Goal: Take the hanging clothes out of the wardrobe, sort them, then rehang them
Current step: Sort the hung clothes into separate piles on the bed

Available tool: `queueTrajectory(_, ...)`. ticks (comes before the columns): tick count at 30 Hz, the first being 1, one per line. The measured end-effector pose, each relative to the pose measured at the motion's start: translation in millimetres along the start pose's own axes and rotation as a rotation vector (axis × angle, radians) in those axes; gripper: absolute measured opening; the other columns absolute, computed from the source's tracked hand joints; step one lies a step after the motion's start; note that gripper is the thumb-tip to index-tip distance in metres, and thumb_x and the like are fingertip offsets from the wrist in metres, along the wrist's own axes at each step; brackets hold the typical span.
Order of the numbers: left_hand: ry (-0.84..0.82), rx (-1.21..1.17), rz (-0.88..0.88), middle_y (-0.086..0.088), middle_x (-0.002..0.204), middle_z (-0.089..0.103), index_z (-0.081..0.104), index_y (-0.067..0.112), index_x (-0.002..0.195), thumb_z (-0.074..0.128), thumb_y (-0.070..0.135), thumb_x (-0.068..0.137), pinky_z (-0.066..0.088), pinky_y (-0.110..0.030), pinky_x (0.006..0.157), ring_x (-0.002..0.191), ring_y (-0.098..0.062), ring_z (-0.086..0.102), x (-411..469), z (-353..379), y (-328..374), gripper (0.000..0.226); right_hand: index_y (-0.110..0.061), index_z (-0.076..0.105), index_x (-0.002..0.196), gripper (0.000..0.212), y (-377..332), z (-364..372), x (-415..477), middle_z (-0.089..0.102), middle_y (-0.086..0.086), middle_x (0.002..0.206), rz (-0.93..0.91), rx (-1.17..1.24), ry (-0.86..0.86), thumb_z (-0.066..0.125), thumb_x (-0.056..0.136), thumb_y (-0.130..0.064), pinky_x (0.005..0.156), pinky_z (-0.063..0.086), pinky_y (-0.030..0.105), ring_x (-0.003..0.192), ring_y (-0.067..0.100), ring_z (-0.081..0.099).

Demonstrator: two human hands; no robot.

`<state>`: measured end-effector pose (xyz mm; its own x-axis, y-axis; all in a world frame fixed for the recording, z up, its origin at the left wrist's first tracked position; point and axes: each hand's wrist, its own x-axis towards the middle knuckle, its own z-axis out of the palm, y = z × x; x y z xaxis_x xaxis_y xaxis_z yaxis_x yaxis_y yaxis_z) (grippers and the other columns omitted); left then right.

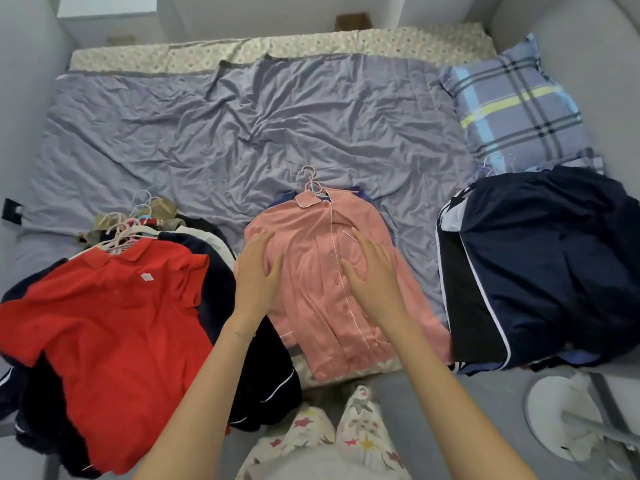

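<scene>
The left hand (258,271) and the right hand (372,275) are both open, fingers straight and slightly spread, palms down over the pink button-up shirt (311,320). Neither grips anything. The hands lie side by side and a little apart, one on each side of the button placket; whether the palms press the cloth or hover just over it cannot be told. Both bare forearms reach forward and up from the bottom edge, converging slightly toward the shirt, with the wrists straight. The shirt lies front up on a pale pink hanger (310,180) in the middle of the near edge of the bed, on top of a blue garment (364,196) that shows at its shoulders. To the left lies a red polo shirt (114,323), topmost on a heap of dark clothes (256,375), with a cluster of hangers (121,230) at its collar end. To the right, well apart from the pink shirt, sits a stack of navy garments (554,265) with white piping, its far side just beside a plaid pillow (516,105). A wrinkled grey-blue cover (242,133) spreads across the bed, with a floral sheet (277,46) showing along the far edge. Grey walls close in the bed. Below, the person's star-patterned trousers (360,431) and a white round base (547,410) stand on the floor.
</scene>
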<state>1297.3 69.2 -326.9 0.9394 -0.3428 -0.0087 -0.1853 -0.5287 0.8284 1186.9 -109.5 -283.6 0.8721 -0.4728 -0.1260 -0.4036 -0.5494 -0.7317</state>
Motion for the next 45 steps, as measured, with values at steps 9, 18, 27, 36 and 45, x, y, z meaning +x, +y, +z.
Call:
queueTrajectory(9,-0.049,0.140,-0.154,0.001,0.148,0.045,0.046,0.015,0.142,0.055,0.021,0.098,0.023,-0.031,0.119,0.143,-0.009,0.031,78,104,-51,0.045,-0.021,0.039,0.146,0.054,104,30,150,0.045,0.000,0.146,0.036,-0.032,-0.188,0.057,0.095,-0.024,0.112,0.022,0.028,0.135,0.021,0.034)
queueTrajectory(18,-0.149,0.323,-0.228,-0.008,0.151,0.041,0.038,0.012,0.148,0.057,0.018,0.096,-0.005,-0.005,0.110,0.143,-0.020,0.028,168,198,-168,0.055,-0.022,0.035,0.148,0.056,219,120,291,0.035,0.002,0.153,0.037,-0.161,-0.275,0.054,0.096,-0.029,0.112,0.022,0.037,0.140,0.024,0.026)
queueTrajectory(27,-0.041,0.419,-0.252,-0.011,0.155,0.033,0.032,0.008,0.150,0.044,0.015,0.099,0.016,-0.049,0.120,0.145,-0.028,0.027,263,228,-283,0.052,-0.024,0.012,0.156,0.067,299,217,364,0.006,0.006,0.164,-0.124,-0.431,-0.290,0.042,0.100,-0.047,0.122,0.000,0.042,0.151,0.026,0.001)
queueTrajectory(36,0.038,0.663,-0.200,-0.018,0.112,0.058,0.060,0.007,0.111,0.051,0.027,0.098,0.036,-0.047,0.094,0.105,-0.038,0.048,277,233,-304,0.025,-0.021,0.028,0.151,0.068,316,218,389,0.039,0.007,0.147,-0.171,-0.541,-0.265,0.045,0.095,-0.056,0.119,0.011,0.043,0.140,0.025,0.027)
queueTrajectory(45,0.086,0.455,-0.167,-0.013,0.091,0.059,0.068,0.007,0.090,0.065,0.027,0.092,0.040,-0.040,0.085,0.092,-0.033,0.052,253,213,-289,0.020,-0.018,0.051,0.123,0.059,300,197,379,0.052,0.006,0.118,-0.182,-0.427,-0.219,0.068,0.080,-0.056,0.105,0.029,0.039,0.115,0.029,0.044)
